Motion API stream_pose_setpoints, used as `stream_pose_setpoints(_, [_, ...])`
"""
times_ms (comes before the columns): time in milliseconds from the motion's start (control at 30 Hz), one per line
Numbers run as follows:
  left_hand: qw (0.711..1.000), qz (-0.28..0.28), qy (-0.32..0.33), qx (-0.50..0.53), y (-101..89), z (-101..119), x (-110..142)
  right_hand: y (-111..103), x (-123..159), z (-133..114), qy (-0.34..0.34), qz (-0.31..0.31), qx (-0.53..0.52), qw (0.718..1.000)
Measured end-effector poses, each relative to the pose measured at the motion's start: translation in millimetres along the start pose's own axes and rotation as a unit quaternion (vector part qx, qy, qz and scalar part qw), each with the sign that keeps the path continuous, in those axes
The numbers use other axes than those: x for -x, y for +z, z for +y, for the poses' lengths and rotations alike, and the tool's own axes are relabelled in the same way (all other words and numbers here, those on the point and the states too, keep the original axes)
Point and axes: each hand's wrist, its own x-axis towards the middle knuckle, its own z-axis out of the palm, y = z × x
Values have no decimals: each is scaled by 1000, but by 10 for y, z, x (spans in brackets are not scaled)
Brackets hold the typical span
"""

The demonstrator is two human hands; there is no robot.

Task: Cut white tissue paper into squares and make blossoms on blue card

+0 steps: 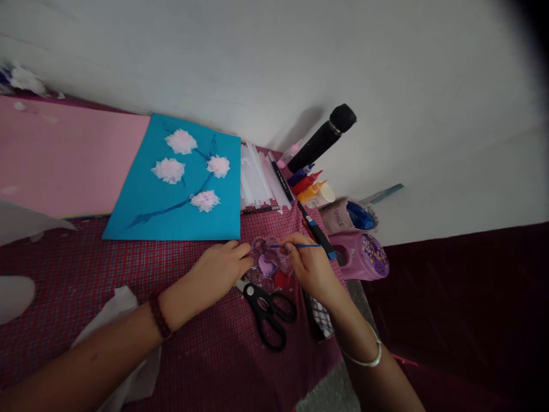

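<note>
My right hand point(312, 270) pinches a thin blue paintbrush point(306, 245), its tip over a clear plastic paint palette point(258, 247). Purple paint point(266, 265) and red paint point(282, 279) fill two of the wells. At the palette's left rim are the curled fingers of my left hand point(225, 264), which grip its edge. Just below lie black-handled scissors point(268, 312), their blades partly under my left hand. Behind the palette rests a blue sheet point(171, 220) with a dark painted branch and several pale pink tissue-paper flowers point(180, 141).
A pink sheet point(64, 154) lies at left, and crumpled white paper point(122, 309) is under my left forearm. Glue sticks point(255, 177), paint bottles point(306, 182), a black cylinder point(319, 140), a utility knife point(319, 236) and a pink container point(362, 254) line the right side by the wall.
</note>
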Motion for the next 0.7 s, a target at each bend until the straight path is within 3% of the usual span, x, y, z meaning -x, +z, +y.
stream_pose_setpoints(333, [1000,15,2,4,-18,17,8,1,0,-119,-67,-3,61,996])
stream_pose_setpoints(433, [1000,13,2,9,-19,13,4,-40,32,-94,-18,22,-3,1000])
stream_pose_setpoints(500, [1000,8,0,10,-21,10,-1,-58,67,-34,37,76,-78,993])
stream_pose_setpoints(600, [1000,2,0,8,-14,5,-8,-16,111,126,124,156,-188,962])
stream_pose_setpoints(700, [1000,1,5,5,1,-3,-11,100,127,310,191,185,-306,914])
